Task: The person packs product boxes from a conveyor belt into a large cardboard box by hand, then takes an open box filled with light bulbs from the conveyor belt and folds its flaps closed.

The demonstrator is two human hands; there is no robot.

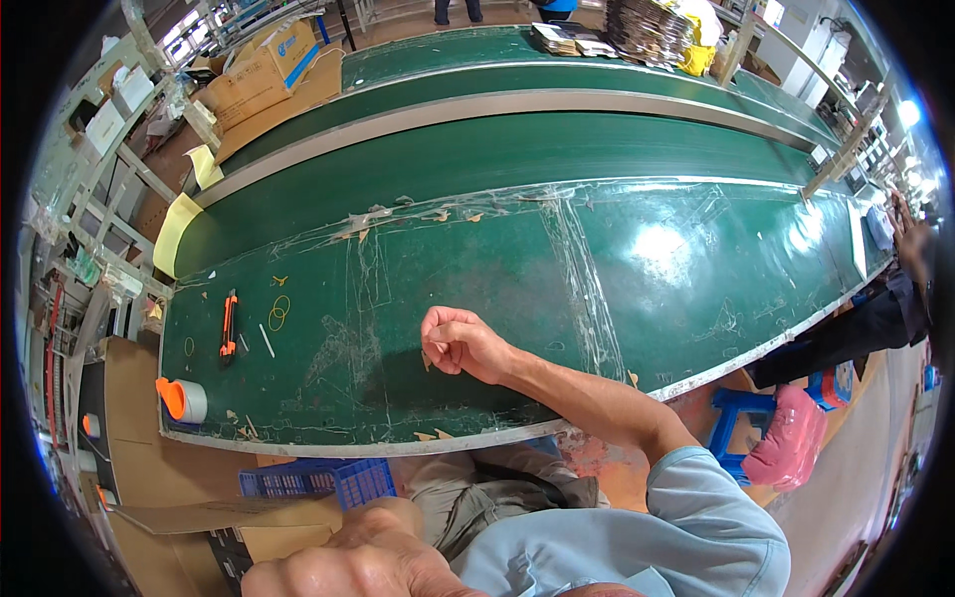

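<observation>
The right hand (460, 343) rests on the green worktop (477, 259), reaching in from the lower right with the forearm bare and a light blue sleeve at the upper arm. Its fingers are curled inward into a loose, narrow grip; whether they pinch anything cannot be told, since the palm side is turned away. A small tan scrap (426, 360) lies just under the hand's left edge, touching or nearly touching it, partly hidden by the knuckles.

The left hand (348, 557) sits low at the bottom edge, below the worktop's rim, seen only from the back of the knuckles and cut off by the frame. Its grip cannot be made out. It lies above a flat piece of brown cardboard (229, 514), near a blue plastic crate (318, 481), but contact with either is unclear.

Well to the left on the worktop lie an orange utility knife (229, 326), a thin white stick (267, 340), and yellow rubber bands (280, 311) just beside them. An orange-cored tape roll (181, 399) stands near the worktop's front left corner. Old strips of clear tape and torn paper bits are stuck over the surface, hard to separate under the glare.

At the far right another person's dark sleeve (865, 323) enters, blurred by the lens edge.
</observation>
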